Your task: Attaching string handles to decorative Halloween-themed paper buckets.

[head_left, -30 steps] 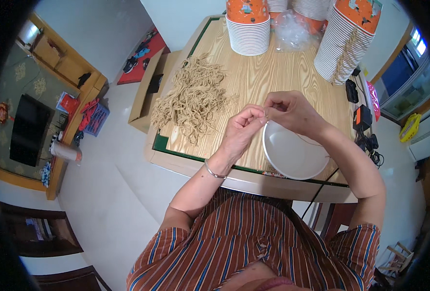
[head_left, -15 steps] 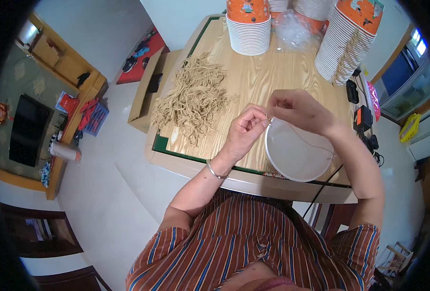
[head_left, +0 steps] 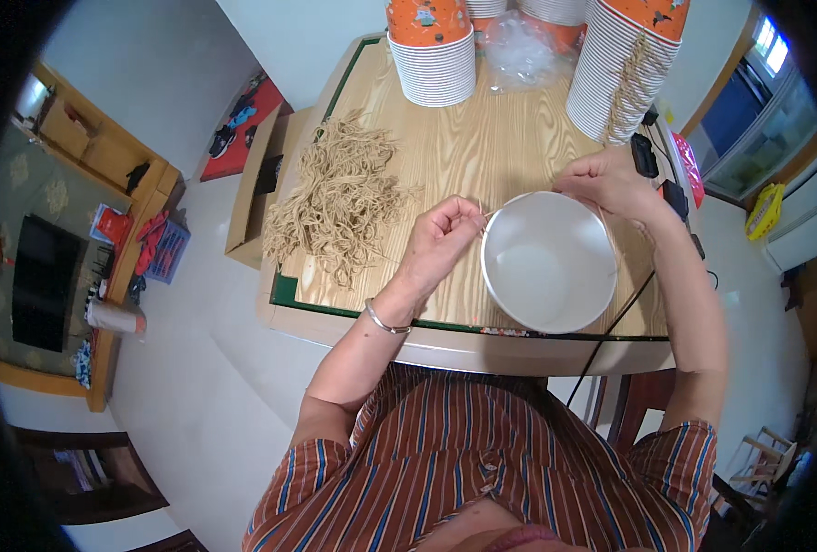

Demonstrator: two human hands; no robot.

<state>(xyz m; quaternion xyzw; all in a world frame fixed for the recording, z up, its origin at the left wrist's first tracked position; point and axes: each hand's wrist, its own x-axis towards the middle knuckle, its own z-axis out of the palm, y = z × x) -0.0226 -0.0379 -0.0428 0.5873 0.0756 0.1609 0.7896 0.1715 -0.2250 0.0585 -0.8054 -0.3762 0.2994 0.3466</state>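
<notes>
A white paper bucket point(head_left: 548, 262) sits open side up on the wooden table point(head_left: 482, 147) near its front edge. My left hand point(head_left: 443, 235) is at the bucket's left rim, fingers pinched on a thin tan string point(head_left: 505, 204). My right hand point(head_left: 611, 182) is at the far right rim, pinching the string's other end. The string runs across the far edge of the bucket between both hands. A silver bracelet circles my left wrist.
A heap of tan strings point(head_left: 339, 198) lies on the table's left half. Stacks of orange-and-white paper buckets stand at the back point(head_left: 434, 51) and back right point(head_left: 622, 64), with clear plastic wrap point(head_left: 519, 46) between them. A black cable point(head_left: 615, 322) hangs over the front edge.
My hands have moved apart: the right hand went to the bucket's far right rim, stretching the string across. The bucket has turned so that its opening faces up more fully.
</notes>
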